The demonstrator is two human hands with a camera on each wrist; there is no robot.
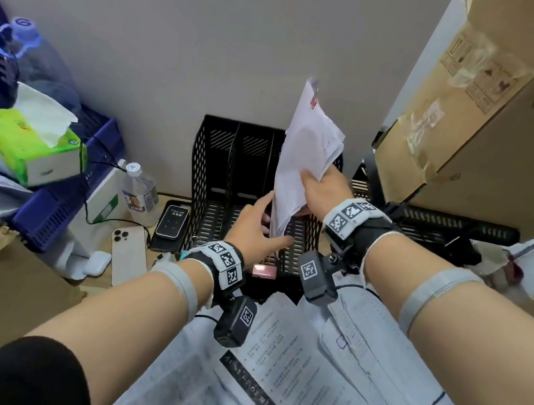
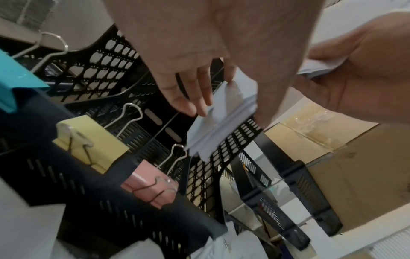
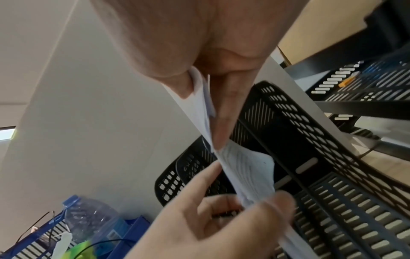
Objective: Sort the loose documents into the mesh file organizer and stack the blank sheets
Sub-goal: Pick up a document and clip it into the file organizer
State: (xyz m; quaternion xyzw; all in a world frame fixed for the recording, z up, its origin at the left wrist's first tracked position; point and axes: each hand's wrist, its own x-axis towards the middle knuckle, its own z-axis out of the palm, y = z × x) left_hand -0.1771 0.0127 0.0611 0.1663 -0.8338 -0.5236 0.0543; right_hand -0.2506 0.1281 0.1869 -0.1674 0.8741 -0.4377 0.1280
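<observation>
The black mesh file organizer (image 1: 215, 167) (image 3: 310, 140) stands against the wall with several upright compartments. My right hand (image 1: 313, 181) (image 3: 199, 105) grips a sheaf of printed documents (image 1: 304, 152) (image 3: 250, 175) upright over the rightmost compartment. My left hand (image 1: 275, 219) (image 2: 230, 115) pinches the sheaf's lower end (image 2: 213, 135) between thumb and fingers, just above the organizer's floor. More loose printed documents (image 1: 304, 364) lie spread on the desk under my forearms. Pink (image 2: 150, 189), yellow (image 2: 88, 140) and teal (image 2: 17, 77) binder clips sit on the organizer's front lip.
Left of the organizer are a water bottle (image 1: 140, 193), a black device (image 1: 171, 222), a phone (image 1: 128, 254), an earbuds case (image 1: 99, 262), blue baskets (image 1: 61, 199) and a green tissue box (image 1: 28, 145). A big cardboard box (image 1: 494, 132) overhangs a black tray (image 1: 445, 225) at right.
</observation>
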